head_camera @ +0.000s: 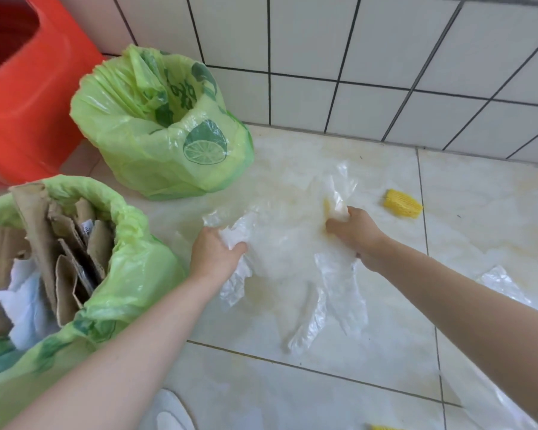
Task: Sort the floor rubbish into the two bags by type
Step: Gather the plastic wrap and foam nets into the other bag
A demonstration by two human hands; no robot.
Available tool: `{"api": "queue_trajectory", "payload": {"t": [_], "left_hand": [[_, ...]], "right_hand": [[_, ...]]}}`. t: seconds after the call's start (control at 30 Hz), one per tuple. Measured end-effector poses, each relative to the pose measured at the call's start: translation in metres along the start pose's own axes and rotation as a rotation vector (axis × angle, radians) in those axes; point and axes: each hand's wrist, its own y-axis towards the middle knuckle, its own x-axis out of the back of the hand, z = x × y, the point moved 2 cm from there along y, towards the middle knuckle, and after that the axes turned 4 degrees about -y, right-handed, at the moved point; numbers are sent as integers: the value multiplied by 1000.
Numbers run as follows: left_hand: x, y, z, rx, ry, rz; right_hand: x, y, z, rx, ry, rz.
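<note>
The pale marbled floor (pixel 339 352) ran up to a white tiled wall (pixel 385 57), and in the far left corner stood a big red plastic bin (pixel 22 97). Two green bags sat on the floor to the person's left. The nearer bag (pixel 143 274), at the lower left, was open and stuffed with torn cardboard (pixel 66 252) and some white paper (pixel 25 305). The farther bag (pixel 156 144), printed with a lime slice, stood just beside the red bin and close to the wall, its mouth open, though I could not make out what lay inside. Between the bags and the person, a wide piece of clear plastic film (pixel 292 252) was spread out, crumpled, hanging in loose strips toward the near tiles. Both bare arms reached out over it. The left hand (pixel 215 252) had its fingers curled tight around a bunched edge of the film, near the cardboard bag. The right hand (pixel 354 234) gripped the opposite side of the same film, with something small and yellow caught in the bunch at its fingertips. More clear plastic (pixel 500 283) lay on the floor beyond the right forearm. A yellow foam net sleeve (pixel 402 203) lay alone near the wall, to the right of the right hand and apart from it. A white shoe tip (pixel 171 411) showed at the bottom edge.
</note>
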Motion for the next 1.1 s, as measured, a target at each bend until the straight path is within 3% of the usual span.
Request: {"api": "queue_trajectory", "payload": {"t": [0.23,0.37,0.63,0.8,0.97,1.1], "left_hand": [[9,-20,-11,-16,-181,36],[23,-24,-35,-11,-341,-41],[106,49,-118,-78,-487,-48],[166,96,-141,-120,-684,96],[197,134,-131,-12,-846,56],[209,155,-125,41,-920,-84]], "right_hand": [[5,-22,7,37,122,28],[14,-27,29,88,110,1],[6,-14,164,377,190,-12],[-33,-8,240,387,216,42],[-79,1,287,293,257,57],[-106,9,316,354,323,-25]]}}
